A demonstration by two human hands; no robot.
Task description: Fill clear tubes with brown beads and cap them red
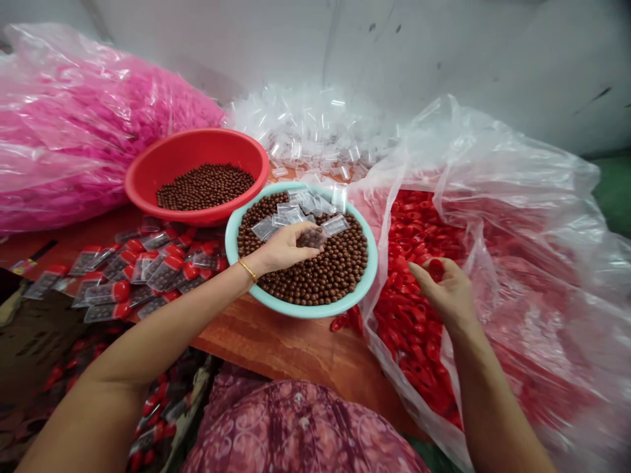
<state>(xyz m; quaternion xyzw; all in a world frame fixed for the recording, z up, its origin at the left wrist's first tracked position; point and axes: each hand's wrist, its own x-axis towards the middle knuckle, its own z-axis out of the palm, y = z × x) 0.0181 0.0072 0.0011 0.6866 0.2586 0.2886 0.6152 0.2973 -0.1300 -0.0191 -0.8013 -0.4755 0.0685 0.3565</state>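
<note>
Over the light blue basin (233,256) my left hand (286,247) is closed around a small clear plastic box (311,238) with brown balls inside. Brown balls (315,279) fill the basin, and several empty clear boxes (290,213) lie on top of them. My right hand (446,289) is above the opened bag of red plastic caps (411,335). Its fingers are closed on one red cap (436,269), partly hidden by the fingers. A gap separates the two hands.
A red basin (197,141) with more brown balls stands behind on the left. Filled boxes with red caps (165,272) are piled on the table (276,341). Farther back are a bag of pink pieces (98,112) and a heap of clear boxes (315,131).
</note>
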